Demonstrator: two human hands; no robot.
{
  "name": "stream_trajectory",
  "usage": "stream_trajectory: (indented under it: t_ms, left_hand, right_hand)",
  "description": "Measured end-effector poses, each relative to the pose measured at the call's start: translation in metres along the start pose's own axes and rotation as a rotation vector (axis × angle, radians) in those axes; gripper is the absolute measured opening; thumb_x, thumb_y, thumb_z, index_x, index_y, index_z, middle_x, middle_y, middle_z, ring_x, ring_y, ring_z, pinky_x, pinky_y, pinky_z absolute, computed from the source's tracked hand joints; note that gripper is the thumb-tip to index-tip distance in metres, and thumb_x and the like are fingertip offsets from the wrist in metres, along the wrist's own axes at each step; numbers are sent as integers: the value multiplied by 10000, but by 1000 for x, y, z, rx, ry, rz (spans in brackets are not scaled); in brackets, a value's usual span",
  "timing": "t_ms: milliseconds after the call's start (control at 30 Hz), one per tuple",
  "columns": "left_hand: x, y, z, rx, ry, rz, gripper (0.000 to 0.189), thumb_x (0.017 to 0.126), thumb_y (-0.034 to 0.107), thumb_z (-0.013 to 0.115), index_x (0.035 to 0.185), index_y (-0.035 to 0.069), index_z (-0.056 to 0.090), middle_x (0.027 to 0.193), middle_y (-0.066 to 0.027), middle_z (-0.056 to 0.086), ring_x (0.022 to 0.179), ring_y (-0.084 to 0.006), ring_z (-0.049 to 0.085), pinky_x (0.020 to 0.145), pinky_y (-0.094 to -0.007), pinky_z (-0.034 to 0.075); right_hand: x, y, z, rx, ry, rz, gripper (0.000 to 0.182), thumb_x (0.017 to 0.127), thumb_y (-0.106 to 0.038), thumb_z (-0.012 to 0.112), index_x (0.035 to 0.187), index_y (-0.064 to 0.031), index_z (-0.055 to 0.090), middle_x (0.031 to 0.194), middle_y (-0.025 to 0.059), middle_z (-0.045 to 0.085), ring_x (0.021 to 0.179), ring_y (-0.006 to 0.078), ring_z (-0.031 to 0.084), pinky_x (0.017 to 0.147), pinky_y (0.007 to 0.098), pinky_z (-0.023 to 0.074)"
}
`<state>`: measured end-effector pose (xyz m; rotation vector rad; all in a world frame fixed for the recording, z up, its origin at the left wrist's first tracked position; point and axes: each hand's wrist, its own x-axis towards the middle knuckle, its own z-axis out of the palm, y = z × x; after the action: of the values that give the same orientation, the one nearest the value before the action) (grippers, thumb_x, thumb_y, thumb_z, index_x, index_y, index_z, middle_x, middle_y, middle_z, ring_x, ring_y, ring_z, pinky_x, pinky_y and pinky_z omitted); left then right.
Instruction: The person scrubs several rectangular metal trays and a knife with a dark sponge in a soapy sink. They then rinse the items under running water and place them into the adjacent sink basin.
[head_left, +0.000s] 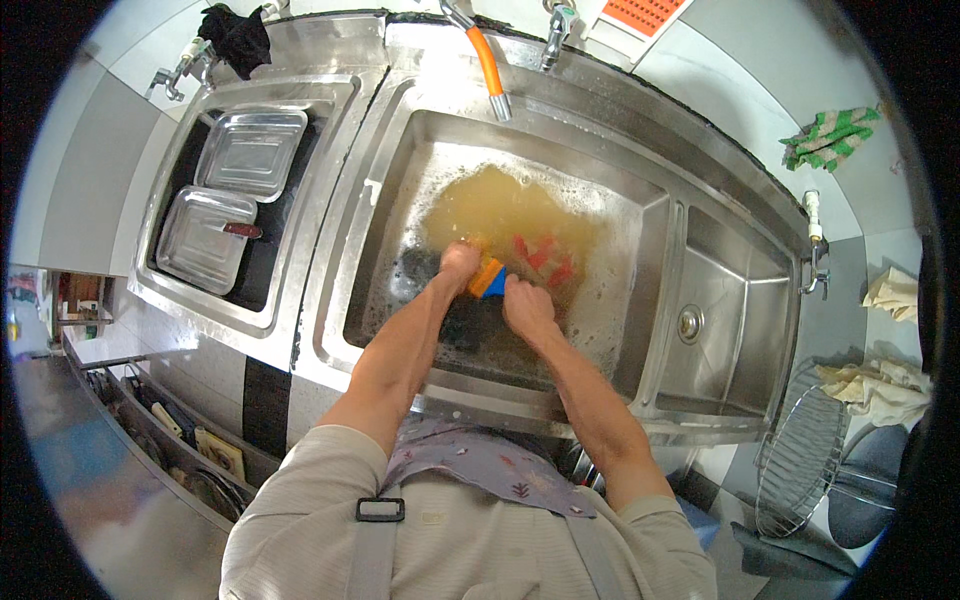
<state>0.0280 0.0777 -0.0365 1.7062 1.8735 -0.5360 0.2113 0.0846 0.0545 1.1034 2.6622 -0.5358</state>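
Observation:
A wide stainless steel sink basin (645, 300) lies before me, holding cloudy, yellow-brown water (487, 195). My right hand (529, 304) grips a blue and orange scrubbing tool (490, 278), which looks like a brush. Its orange side faces my left hand (460, 262). That hand is at the water, close to a yellowish patch whose nature is unclear, and its fingers are mostly hidden. Just beyond my right hand, red pieces (540, 253) show blurred in the water; I cannot tell what they are.
An orange flexible faucet spout (486, 61) hangs over the basin's far side. A smaller basin with a drain (690, 322) adjoins on the right. At left, two clear rectangular containers (253, 154) sit in another sink, with a brown-handled utensil (243, 230). A wire basket (801, 465) stands at right.

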Motion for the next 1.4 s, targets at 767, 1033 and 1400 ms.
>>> stream_trajectory:
  t_ms: [767, 1033, 1400]
  left_hand:
    - [-33, 24, -31, -1191, 301, -318, 578, 922, 427, 630, 1353, 50, 548, 1280, -110, 635, 1167, -276, 590, 959, -369, 450]
    - [-24, 17, 4, -2022, 89, 173, 469, 910, 345, 705, 1260, 51, 604, 1143, -69, 679, 994, -234, 650, 853, -402, 538]
    - [-61, 23, -38, -2084, -32, 18, 526, 916, 344, 692, 1329, 48, 554, 1268, -115, 627, 1077, -238, 623, 876, -405, 510]
  right_hand:
    - [0, 13, 0, 70, 69, 118, 159, 805, -69, 604, 920, 35, 571, 873, 268, 684, 840, 394, 697, 736, 515, 544]
    - [6, 36, 10, 209, -56, 105, 172, 842, -78, 570, 967, 38, 596, 883, 258, 699, 846, 413, 704, 757, 500, 568]
    - [16, 50, 4, 928, -505, 173, 166, 800, -18, 561, 962, -17, 598, 875, 251, 695, 797, 410, 695, 682, 493, 552]
